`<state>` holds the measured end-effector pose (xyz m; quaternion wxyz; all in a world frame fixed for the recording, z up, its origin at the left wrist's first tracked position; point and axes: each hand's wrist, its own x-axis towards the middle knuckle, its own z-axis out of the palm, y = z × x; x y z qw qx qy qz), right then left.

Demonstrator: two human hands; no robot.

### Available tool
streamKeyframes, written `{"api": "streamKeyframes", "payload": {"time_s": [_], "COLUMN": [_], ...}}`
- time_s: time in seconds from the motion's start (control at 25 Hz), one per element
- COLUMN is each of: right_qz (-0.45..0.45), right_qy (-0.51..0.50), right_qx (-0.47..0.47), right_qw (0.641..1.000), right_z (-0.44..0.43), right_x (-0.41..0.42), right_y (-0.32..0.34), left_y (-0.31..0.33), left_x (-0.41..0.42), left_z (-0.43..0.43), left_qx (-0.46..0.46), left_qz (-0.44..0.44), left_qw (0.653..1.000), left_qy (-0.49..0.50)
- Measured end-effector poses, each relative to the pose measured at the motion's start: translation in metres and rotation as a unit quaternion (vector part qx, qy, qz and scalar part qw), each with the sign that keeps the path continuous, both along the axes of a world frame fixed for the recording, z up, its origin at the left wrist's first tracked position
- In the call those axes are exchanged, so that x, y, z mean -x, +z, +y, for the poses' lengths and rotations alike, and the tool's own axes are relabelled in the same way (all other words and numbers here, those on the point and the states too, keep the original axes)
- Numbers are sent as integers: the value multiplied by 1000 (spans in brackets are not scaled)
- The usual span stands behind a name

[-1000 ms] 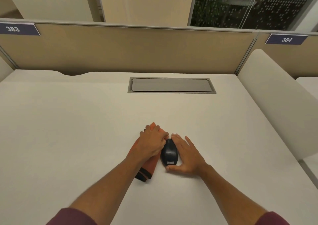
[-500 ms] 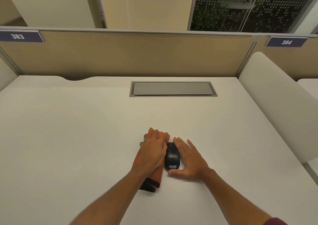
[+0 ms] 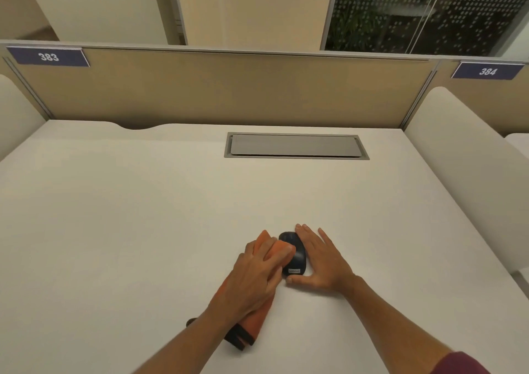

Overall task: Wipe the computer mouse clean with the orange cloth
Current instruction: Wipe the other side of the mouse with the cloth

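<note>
A dark computer mouse (image 3: 296,252) with a small white label at its near end lies on the white desk (image 3: 143,230). My right hand (image 3: 323,262) cups its right side, fingers flat along it and thumb at its near end. My left hand (image 3: 254,276) presses the folded orange cloth (image 3: 276,252) against the mouse's left side. The cloth runs back under my hand and wrist; its dark-edged end (image 3: 240,336) lies on the desk near my forearm.
A grey cable hatch (image 3: 294,146) is set into the desk further back. Beige partition panels (image 3: 229,87) with number tags 383 and 384 close off the rear. A white rounded divider (image 3: 463,173) runs along the right side.
The cloth's front has come up onto the left flank of the mouse under my left fingers. The right hand keeps its place beside the mouse. The view has tilted slightly.
</note>
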<state>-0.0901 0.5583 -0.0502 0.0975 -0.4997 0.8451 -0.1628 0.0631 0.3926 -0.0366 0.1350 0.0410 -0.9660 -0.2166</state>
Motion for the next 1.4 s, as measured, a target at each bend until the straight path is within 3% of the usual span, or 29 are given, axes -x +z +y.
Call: {"api": "streamKeyframes", "payload": {"time_s": [0.24,0.4,0.64,0.88,1.04,1.28,1.4], "right_qz": [5,-4,0,-2,-12,1,-2], "right_qy": [-1,-2,-8,-5,-10,2,-2], "right_qx": [-3,6,-2,-7,5,4,-1], "right_qw": [1000,1000,1000,1000,1000,1000,1000], "right_z": [0,0,1,0,0,1,1], "right_x": [0,0,0,1,-1,-2,-1], "right_y": [1,1,-2,-1,0,1,2], "left_y": [12,11,2,17,15,13,20], "left_x": [27,35,-9,10,14,-15,-15], "left_z": [5,6,-4,2,11,7,4], "left_qx": [-83,-50,-10,-93,-11,101,12], "left_qz": [21,-32,0,31,-25,-14,-3], "left_qw": [991,996,999,993,1000,989,999], "left_qy": [106,61,-44,72,15,-107,-43]}}
